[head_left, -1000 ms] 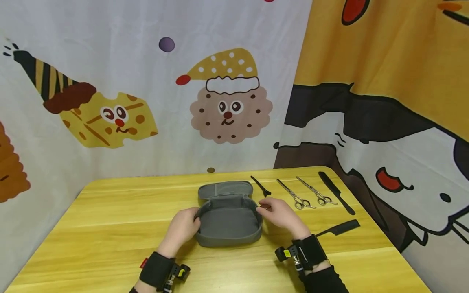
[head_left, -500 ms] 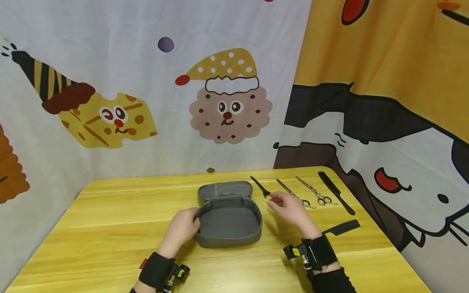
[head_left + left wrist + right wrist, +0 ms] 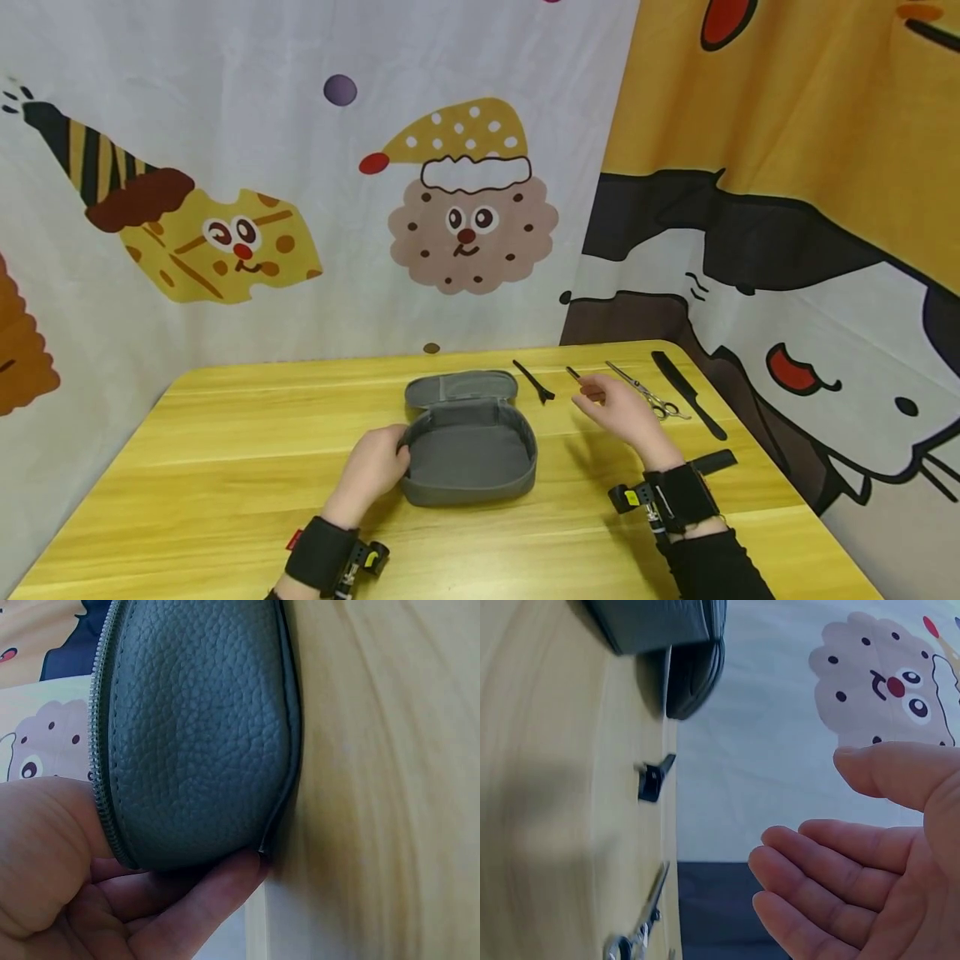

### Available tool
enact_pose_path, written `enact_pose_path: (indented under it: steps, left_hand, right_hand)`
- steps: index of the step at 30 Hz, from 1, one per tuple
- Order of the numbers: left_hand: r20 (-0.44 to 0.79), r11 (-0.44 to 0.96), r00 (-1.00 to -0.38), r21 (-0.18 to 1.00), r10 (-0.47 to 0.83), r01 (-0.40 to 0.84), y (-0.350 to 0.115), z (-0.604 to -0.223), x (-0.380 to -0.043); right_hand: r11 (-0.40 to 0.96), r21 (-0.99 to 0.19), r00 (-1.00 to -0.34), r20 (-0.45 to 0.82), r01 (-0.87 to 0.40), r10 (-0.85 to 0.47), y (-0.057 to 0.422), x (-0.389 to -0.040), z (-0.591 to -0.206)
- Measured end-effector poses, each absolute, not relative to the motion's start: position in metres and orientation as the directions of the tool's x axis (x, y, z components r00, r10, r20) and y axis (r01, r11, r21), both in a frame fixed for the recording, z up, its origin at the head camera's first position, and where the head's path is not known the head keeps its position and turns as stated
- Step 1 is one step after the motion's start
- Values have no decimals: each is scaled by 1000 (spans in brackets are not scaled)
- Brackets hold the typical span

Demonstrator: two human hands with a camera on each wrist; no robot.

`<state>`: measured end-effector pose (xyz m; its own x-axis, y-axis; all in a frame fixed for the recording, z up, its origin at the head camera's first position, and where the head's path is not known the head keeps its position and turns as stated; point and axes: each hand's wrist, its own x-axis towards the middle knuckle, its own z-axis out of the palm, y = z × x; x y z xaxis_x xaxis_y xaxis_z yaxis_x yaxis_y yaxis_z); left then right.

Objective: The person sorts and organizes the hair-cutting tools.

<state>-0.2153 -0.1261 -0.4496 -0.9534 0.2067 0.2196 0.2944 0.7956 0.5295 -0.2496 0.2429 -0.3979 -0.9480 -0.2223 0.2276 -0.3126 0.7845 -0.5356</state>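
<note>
Table [image 3: 202, 467], left grip [image 3: 371, 467] holding case [image 3: 470, 492], red tag [image 3: 293, 540], possibly lettered

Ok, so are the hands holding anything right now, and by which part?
The left hand holds the open gray case by its left side wall. The right hand holds nothing.

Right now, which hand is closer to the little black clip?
Right. The right hand is just right of the black clip; the left hand grips the gray case, farther left.
</note>
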Motion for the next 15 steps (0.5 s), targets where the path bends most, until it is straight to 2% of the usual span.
enact_pose_path:
  steps: [15]
  left_hand:
    - [219, 788, -953, 540, 208, 296, -125, -451, -213]
  right_hand:
    - [842, -475, -963, 202, -256, -178, 265, -271, -391]
